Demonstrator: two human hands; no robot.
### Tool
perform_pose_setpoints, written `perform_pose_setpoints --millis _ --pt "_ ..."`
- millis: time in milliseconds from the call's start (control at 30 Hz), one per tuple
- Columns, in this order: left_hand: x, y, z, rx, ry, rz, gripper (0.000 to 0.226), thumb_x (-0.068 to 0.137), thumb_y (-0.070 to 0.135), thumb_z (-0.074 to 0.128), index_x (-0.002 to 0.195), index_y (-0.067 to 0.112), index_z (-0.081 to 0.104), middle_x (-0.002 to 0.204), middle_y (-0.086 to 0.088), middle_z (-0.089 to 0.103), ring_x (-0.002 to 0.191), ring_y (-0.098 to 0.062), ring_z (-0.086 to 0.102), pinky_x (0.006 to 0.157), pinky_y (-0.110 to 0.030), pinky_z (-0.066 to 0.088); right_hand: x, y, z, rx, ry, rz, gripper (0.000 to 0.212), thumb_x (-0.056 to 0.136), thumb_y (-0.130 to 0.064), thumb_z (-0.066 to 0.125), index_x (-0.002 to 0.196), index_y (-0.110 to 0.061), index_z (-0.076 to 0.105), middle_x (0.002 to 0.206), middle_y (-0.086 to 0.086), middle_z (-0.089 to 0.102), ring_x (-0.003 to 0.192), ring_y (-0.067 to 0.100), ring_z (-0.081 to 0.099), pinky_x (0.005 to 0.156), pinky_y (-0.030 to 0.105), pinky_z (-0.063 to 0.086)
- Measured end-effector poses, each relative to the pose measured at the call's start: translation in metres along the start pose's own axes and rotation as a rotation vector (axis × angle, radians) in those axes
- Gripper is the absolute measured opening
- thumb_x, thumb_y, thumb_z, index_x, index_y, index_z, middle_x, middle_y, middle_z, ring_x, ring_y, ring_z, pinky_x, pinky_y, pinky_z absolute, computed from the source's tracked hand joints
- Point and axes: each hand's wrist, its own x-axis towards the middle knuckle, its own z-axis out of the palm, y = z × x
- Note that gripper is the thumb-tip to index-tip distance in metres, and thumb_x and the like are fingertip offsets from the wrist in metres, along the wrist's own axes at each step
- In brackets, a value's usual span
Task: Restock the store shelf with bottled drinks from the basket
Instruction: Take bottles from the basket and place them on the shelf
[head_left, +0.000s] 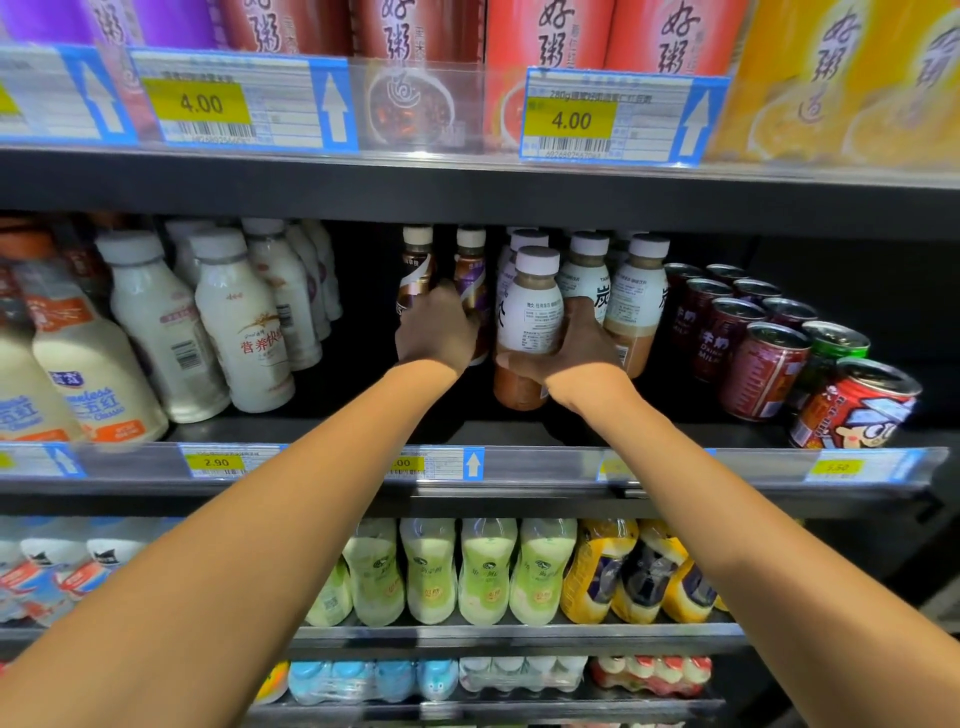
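Observation:
Both my arms reach into the middle shelf (519, 431). My right hand (563, 348) grips a white-labelled bottle (530, 312) of brown drink with a white cap, upright at the front of its row. My left hand (434, 327) is wrapped around a brown-and-purple bottle (470, 270), with a second brown bottle (415, 265) just to its left. More white-labelled bottles (636, 291) stand behind and to the right. The basket is out of view.
White milk bottles (244, 322) fill the shelf's left side, with a dark gap between them and the brown bottles. Dark red cans (761, 364) and a red cartoon can (852, 410) stand at the right. Porridge cans sit above, green and yellow bottles (483, 571) below.

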Motion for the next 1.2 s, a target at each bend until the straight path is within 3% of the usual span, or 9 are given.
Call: perform_pose_setpoints --millis 167,267,333,400,533,667,833,1100,1200 --pt "-0.014 0.001 -0.009 0.031 -0.051 -0.029 0.021 0.09 0.028 0.055 0.101 0.015 0.068 0.092 -0.008 0.071 0.081 -0.031 0.071 0.08 -0.043 0.059 -0.011 -0.004 -0.009 -0.007 -0.068 0.034 0.069 0.076 -0.035 0.082 0.133 -0.015 0.048 0.133 0.003 0.061 0.12 0.025 0.058 0.099 0.033 0.047" --pt "-0.023 0.005 -0.024 0.126 -0.185 -0.038 0.025 0.087 0.032 0.056 0.104 0.017 0.068 0.09 -0.006 0.07 0.083 -0.029 0.071 0.081 -0.041 0.059 -0.025 -0.004 -0.023 -0.137 -0.138 0.008 0.046 0.087 -0.036 0.068 0.127 -0.016 0.056 0.12 0.003 0.064 0.107 0.024 0.059 0.084 0.029 0.046" --pt "-0.035 0.013 -0.036 0.211 -0.248 -0.021 0.028 0.089 0.034 0.058 0.109 0.017 0.067 0.097 -0.005 0.068 0.089 -0.028 0.066 0.082 -0.036 0.056 -0.035 -0.003 -0.037 -0.264 -0.165 -0.002 0.026 0.094 -0.031 0.056 0.098 -0.006 0.062 0.095 0.01 0.065 0.09 0.028 0.057 0.069 0.032 0.044" --pt "-0.055 0.019 -0.051 0.228 -0.269 0.075 0.025 0.091 0.035 0.055 0.105 0.019 0.067 0.096 -0.001 0.063 0.086 -0.025 0.06 0.077 -0.032 0.05 -0.049 -0.001 -0.054 -0.423 -0.136 -0.066 0.035 0.1 -0.027 0.046 0.074 -0.005 0.054 0.076 0.01 0.057 0.081 0.031 0.053 0.061 0.034 0.039" --pt "-0.106 0.04 -0.068 0.017 -0.277 0.27 0.026 0.09 0.038 0.051 0.074 0.023 0.067 0.072 0.006 0.069 0.074 -0.018 0.066 0.075 -0.038 0.056 -0.084 0.012 -0.091 -0.705 -0.017 -0.23 0.035 0.104 -0.031 0.036 0.09 -0.016 0.064 0.086 0.002 0.065 0.087 0.028 0.061 0.073 0.041 0.05" --pt "-0.143 0.076 -0.058 0.039 -0.3 0.44 0.031 0.092 0.048 0.053 0.072 0.027 0.063 0.073 0.009 0.066 0.079 -0.02 0.063 0.075 -0.039 0.054 -0.126 0.027 -0.133 -0.866 0.045 -0.203 0.025 0.101 -0.028 0.039 0.087 -0.022 0.059 0.092 -0.001 0.065 0.09 0.025 0.061 0.071 0.037 0.048" --pt "-0.185 0.125 -0.023 0.058 -0.43 0.632 0.035 0.094 0.053 0.047 0.076 0.026 0.06 0.076 0.008 0.064 0.078 -0.021 0.061 0.073 -0.039 0.053 -0.183 0.059 -0.189 -0.963 0.097 0.026 0.028 0.103 -0.033 0.03 0.096 -0.024 0.055 0.106 -0.003 0.063 0.1 0.025 0.058 0.074 0.037 0.042" --pt "-0.304 0.208 0.064 0.04 -0.658 1.112 0.038 0.098 0.053 0.035 0.083 0.021 0.051 0.087 0.004 0.061 0.087 -0.023 0.06 0.072 -0.033 0.046 -0.314 0.14 -0.268 -0.987 0.159 0.506 0.027 0.102 -0.037 0.031 0.086 -0.024 0.049 0.097 -0.003 0.059 0.097 0.025 0.058 0.075 0.036 0.045" --pt "-0.354 0.23 0.102 0.041 -0.628 1.281 0.034 0.097 0.045 0.039 0.075 0.023 0.051 0.074 0.004 0.059 0.071 -0.021 0.061 0.059 -0.03 0.044 -0.36 0.172 -0.283 -1.013 0.106 0.664 0.023 0.098 -0.038 0.037 0.096 -0.025 0.055 0.104 -0.002 0.062 0.101 0.026 0.06 0.077 0.034 0.044"
